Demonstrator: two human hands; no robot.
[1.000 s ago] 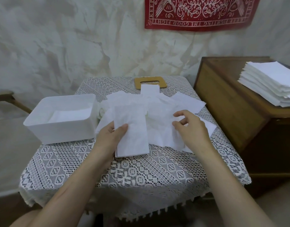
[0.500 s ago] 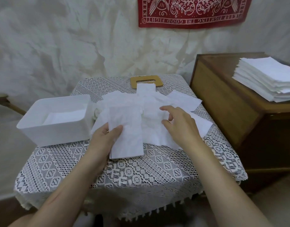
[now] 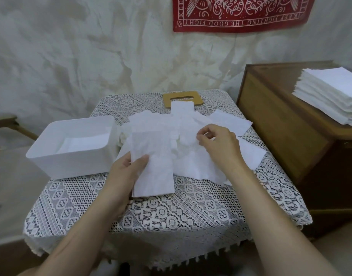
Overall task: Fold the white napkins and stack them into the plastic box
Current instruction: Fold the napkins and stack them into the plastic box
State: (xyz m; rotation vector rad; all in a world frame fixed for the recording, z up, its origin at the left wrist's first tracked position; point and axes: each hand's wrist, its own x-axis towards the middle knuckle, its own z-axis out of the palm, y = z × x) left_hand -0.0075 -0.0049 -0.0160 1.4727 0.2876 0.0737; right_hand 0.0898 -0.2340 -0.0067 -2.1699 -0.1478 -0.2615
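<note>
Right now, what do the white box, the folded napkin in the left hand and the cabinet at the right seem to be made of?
White box: plastic, probably; smooth matt walls, rounded rim. Folded napkin, held by the left hand: thin soft paper or tissue, faintly crinkled, sharply creased. Cabinet: wood or veneer, brown, visible grain.

Napkin stack [image 3: 330,94] cut by right edge (banner [image 3: 240,14] by top)

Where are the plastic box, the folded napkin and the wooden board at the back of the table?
plastic box [image 3: 71,166], head view, front wall.
folded napkin [image 3: 159,172], head view, middle of its top face.
wooden board [image 3: 183,94], head view, its far rim above the slot.
</note>
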